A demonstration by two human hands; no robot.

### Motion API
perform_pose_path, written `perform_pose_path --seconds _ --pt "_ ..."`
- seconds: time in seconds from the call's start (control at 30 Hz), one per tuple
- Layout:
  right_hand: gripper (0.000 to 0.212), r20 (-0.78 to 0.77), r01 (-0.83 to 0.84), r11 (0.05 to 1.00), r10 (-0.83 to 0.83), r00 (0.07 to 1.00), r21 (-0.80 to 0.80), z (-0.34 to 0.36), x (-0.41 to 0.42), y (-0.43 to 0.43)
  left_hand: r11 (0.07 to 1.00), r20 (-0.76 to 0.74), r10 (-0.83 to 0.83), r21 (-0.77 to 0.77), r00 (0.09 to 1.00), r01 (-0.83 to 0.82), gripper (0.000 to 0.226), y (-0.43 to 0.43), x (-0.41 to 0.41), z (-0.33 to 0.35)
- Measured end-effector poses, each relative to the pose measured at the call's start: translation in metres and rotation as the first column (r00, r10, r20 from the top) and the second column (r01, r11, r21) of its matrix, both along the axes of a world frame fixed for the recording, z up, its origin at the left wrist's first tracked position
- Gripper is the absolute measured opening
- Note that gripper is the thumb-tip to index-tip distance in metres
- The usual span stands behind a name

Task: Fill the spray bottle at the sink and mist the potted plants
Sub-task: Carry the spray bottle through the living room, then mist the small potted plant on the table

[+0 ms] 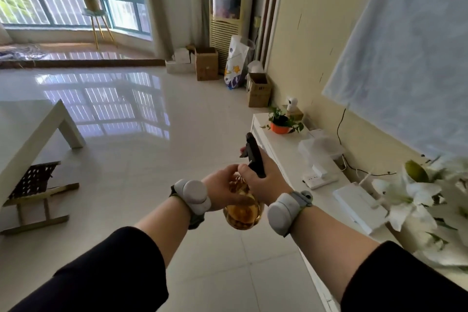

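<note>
So I count one spray bottle (244,208), two hands on it, three potted plants (279,123), three cardboard boxes (207,63), one stool (35,191).

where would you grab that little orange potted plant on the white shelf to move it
Grip the orange pot around its bare lower wall, from the open room side, the left edge of the white shelf. Leaves spill over the rim above, and the wall and a small white camera crowd the far side, so a top or rear approach looks awkward.
</note>
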State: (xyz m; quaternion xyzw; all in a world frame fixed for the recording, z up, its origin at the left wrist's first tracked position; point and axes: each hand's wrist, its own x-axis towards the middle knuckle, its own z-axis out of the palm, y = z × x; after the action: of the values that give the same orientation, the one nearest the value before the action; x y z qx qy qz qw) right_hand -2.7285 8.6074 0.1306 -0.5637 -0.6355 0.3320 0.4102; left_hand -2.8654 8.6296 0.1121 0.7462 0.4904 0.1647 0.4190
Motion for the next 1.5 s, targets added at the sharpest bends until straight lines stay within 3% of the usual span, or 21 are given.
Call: perform_pose_path --seconds 0.2,0.33,0.47,0.77,1.2,1.5 --pt "0.031 -0.115 0.172 0.983 -0.177 0.977 -0.057 -0.002 0.028 0.129 0.991 -0.052 -0.131 -0.035 0.99 0.129 0.079 0.15 0.032 0.001" --pt "0.026 -0.134 0.286 0.956 -0.292 0.947 -0.061 -0.02 0.066 0.215 0.983 -0.098 -0.184 -0.032 0.978 0.182 0.07 0.24 0.074 -0.007" --pt "0.021 -0.165 0.282 0.955 -0.294 0.941 -0.093 -0.042 0.102 0.286 0.979 -0.094 -0.203 -0.034 0.975 0.2 0.051 0.315 0.111 -0.019" --pt "0.028 -0.139 0.322 0.932 -0.345 0.928 -0.166 -0.069 0.185 0.48 0.981 -0.059 -0.16 -0.119 0.985 0.153 0.035 0.512 0.201 -0.039" --pt "0.023 -0.065 0.467 0.81 -0.52 0.852 -0.355 -0.181 0.27 0.698 0.893 -0.063 -0.336 -0.339 0.94 0.297 0.049 0.756 0.292 -0.148" --pt "0.025 0.056 0.506 0.692 -0.561 0.826 -0.516 -0.31 0.324 0.795 0.849 -0.146 -0.379 -0.448 0.914 0.281 0.044 0.854 0.356 -0.257"
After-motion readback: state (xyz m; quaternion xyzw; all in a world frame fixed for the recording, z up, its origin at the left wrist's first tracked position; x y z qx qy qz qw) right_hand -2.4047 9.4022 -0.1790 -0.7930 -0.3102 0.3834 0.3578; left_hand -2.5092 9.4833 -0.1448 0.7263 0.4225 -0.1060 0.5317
